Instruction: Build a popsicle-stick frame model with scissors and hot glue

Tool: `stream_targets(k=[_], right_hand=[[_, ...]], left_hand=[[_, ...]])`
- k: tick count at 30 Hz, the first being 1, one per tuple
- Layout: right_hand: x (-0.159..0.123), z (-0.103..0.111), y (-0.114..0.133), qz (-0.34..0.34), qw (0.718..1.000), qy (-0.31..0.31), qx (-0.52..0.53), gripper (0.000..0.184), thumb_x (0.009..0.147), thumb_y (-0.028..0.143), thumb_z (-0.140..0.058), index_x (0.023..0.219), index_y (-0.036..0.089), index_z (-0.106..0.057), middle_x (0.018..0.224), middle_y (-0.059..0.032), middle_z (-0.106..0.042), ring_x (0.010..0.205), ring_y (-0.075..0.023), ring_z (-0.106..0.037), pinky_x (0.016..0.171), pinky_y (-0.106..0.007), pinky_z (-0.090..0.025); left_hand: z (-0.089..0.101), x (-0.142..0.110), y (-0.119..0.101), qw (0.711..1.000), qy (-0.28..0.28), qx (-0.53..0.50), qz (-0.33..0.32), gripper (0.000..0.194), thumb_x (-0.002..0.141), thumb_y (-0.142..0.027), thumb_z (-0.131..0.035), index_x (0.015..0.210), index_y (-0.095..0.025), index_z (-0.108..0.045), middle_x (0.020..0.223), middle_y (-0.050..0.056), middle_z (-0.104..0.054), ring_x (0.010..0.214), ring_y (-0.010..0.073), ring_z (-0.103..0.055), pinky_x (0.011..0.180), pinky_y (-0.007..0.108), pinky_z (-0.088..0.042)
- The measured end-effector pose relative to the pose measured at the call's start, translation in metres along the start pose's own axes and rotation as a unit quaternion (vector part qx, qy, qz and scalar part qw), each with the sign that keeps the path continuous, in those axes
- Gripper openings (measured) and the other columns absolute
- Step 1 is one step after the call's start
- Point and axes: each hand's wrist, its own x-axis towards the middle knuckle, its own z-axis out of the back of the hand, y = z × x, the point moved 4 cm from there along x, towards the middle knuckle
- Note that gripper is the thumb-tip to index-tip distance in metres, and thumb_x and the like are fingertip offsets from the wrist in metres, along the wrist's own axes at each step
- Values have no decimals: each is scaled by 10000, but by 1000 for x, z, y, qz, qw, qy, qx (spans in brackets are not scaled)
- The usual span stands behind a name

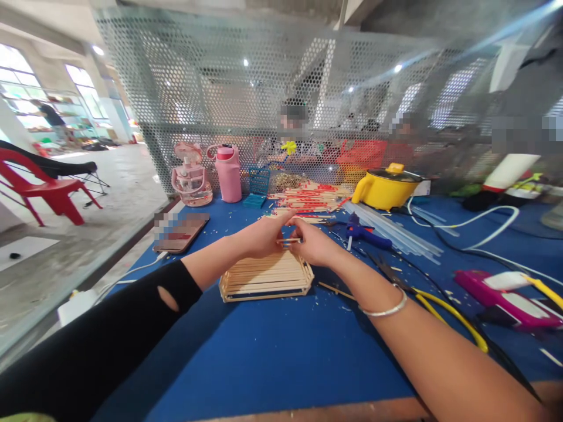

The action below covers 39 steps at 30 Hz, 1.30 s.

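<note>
My left hand (pixel 264 237) and my right hand (pixel 311 241) meet over the far side of a small slatted frame of thin wooden sticks (pixel 264 278) on the blue table. A short wooden stick (pixel 289 240) spans the gap between them, pinched at both ends by closed fingers. Part of the frame's far edge is hidden behind my hands. Beside my right forearm lies a loose stick piece (pixel 335 291). Beyond my hands is a pile of wooden sticks (pixel 308 196) with red markings.
A blue glue gun (pixel 367 231), clear glue sticks (pixel 396 231), and yellow-handled pliers (pixel 453 316) lie right. Behind stand a yellow pot (pixel 389 190), a pink bottle (pixel 229 176) and a clear jug (pixel 192 181). A phone (pixel 182 233) lies left. A perforated metal screen (pixel 246 88) borders the back.
</note>
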Motion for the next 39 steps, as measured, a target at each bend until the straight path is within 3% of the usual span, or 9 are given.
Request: stream_targets(k=[5, 14, 26, 30, 39], right_hand=[[-1, 2, 1, 2, 1000, -10, 6, 532, 644, 15, -524, 1152, 168, -479, 716, 22, -592, 644, -128, -546, 556, -211, -351], [-2, 2, -1, 9, 999, -45, 28, 515, 637, 21, -538, 1130, 160, -486, 786, -7, -651, 682, -134, -575, 587, -212, -375], [-3, 2, -3, -6, 997, -55, 53, 533, 624, -12, -540, 1115, 191, -498, 734, 24, -641, 649, -118, -564, 589, -202, -381], [-4, 3, -1, -4, 997, -58, 59, 538, 624, -18, -538, 1124, 176, -506, 711, 23, -633, 640, -118, -557, 577, -204, -372], [-4, 4, -3, -15, 989, -59, 134, 603, 609, 11, -602, 1182, 172, -507, 735, 15, -651, 670, -124, -583, 600, -214, -402]], left_hand=[[0, 0, -1, 1000, -3, 1, 6, 855, 691, -125, -565, 1449, -142, -170, 890, 55, -701, 794, 183, -643, 641, 228, -414], [2, 5, -10, 997, 17, 70, 8, 866, 715, -146, -549, 1464, -134, -114, 915, 94, -704, 769, 213, -653, 586, 238, -399], [6, -1, 1, 999, 39, -6, 34, 852, 739, -141, -565, 1467, -162, -124, 889, 50, -731, 784, 171, -668, 634, 212, -427], [5, -2, -2, 999, 26, -19, 26, 874, 700, -123, -586, 1462, -158, -158, 949, 60, -728, 826, 180, -665, 662, 222, -436], [1, 0, -5, 998, -30, -17, 56, 791, 733, -221, -615, 1436, -150, -258, 827, 43, -735, 754, 192, -670, 619, 234, -424]])
